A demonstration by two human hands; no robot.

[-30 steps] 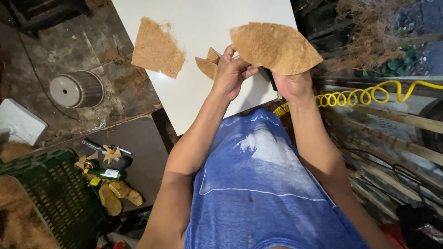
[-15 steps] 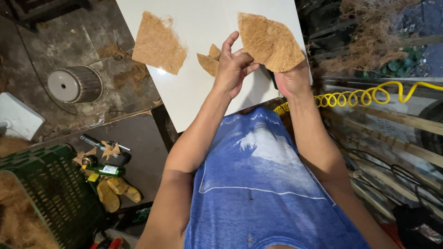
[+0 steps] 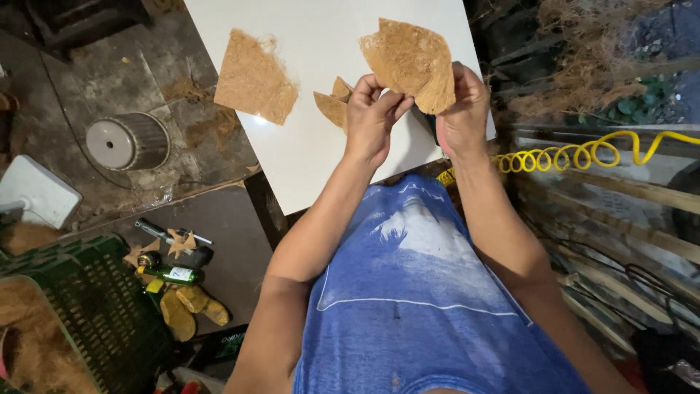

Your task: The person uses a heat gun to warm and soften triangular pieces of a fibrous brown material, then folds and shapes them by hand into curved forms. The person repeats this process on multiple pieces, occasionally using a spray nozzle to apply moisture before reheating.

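Both hands held a rough, brown, coarse-fibred sheet of coconut matting [image 3: 410, 62], curved and ragged-edged, just above the smooth white tabletop [image 3: 321, 168]; the left hand [image 3: 372, 120] pinched its lower edge between thumb and curled fingers, and the right hand [image 3: 461, 109] gripped its right edge with fingers closed over it. A small tan fibre scrap [image 3: 332, 104] lay just beside the left hand, and a squarish fibre mat piece [image 3: 254, 76] rested flat farther left, well apart from the hands.
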